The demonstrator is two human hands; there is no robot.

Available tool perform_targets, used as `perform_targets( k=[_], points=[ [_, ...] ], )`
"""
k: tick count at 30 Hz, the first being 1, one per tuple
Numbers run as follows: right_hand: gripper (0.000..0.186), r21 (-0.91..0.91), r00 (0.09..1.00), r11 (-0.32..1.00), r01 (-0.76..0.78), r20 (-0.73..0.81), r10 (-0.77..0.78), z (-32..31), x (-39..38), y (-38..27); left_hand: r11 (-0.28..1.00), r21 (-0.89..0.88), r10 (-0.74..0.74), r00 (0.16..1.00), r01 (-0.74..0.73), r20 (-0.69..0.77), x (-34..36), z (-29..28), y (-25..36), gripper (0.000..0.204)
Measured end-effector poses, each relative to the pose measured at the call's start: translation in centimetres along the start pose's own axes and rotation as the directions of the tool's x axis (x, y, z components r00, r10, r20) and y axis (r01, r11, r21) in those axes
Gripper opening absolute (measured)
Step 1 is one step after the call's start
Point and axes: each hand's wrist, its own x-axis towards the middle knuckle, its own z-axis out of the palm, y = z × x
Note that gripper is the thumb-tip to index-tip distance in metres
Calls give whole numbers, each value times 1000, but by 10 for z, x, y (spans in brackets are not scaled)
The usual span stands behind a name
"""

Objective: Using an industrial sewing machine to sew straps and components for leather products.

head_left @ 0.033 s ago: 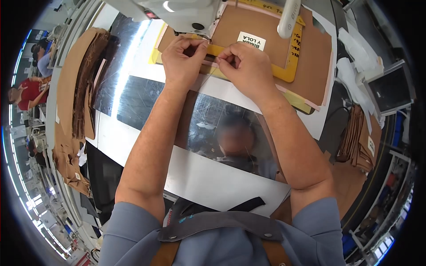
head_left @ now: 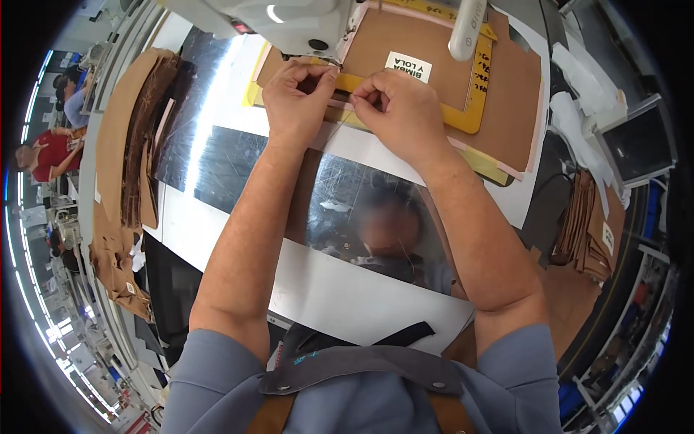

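Under the head of a white sewing machine (head_left: 289,32), my left hand (head_left: 298,105) is closed in a pinch, thumb and forefinger together close to the needle area. What it pinches, if anything, is too small to make out. Just to its right, my right hand (head_left: 403,108) also pinches, over the near edge of a yellow template frame (head_left: 466,119). A faint thread-like line runs down from near its fingertips, but I cannot tell whether they hold it. The frame lies on a brown panel (head_left: 517,119) with pale pink edging. Inside the frame, a cream printed label (head_left: 409,66) rests on brown material.
A white rod-shaped device (head_left: 468,32) hangs over the frame. Brown cut pieces (head_left: 130,137) are stacked at left, with more folded brown pieces (head_left: 578,224) at right. A shiny metal plate (head_left: 354,210) lies below my hands. A dark screen (head_left: 640,141) stands far right.
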Motion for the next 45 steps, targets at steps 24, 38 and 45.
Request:
perform_targets(
  k=[24, 38, 45],
  points=[
    [10, 128, 998, 991, -42, -40, 48, -7, -1, 7, 978, -176, -119, 993, 116, -6, -2, -3, 3, 10],
    [16, 32, 998, 999, 8, -60, -6, -10, 1, 3, 992, -35, -124, 992, 123, -36, -2, 4, 3, 13],
    [21, -17, 999, 1000, -26, -28, 26, -12, 1, -1, 994, 40, -99, 990, 103, -101, -4, 10, 17, 14]
  ],
)
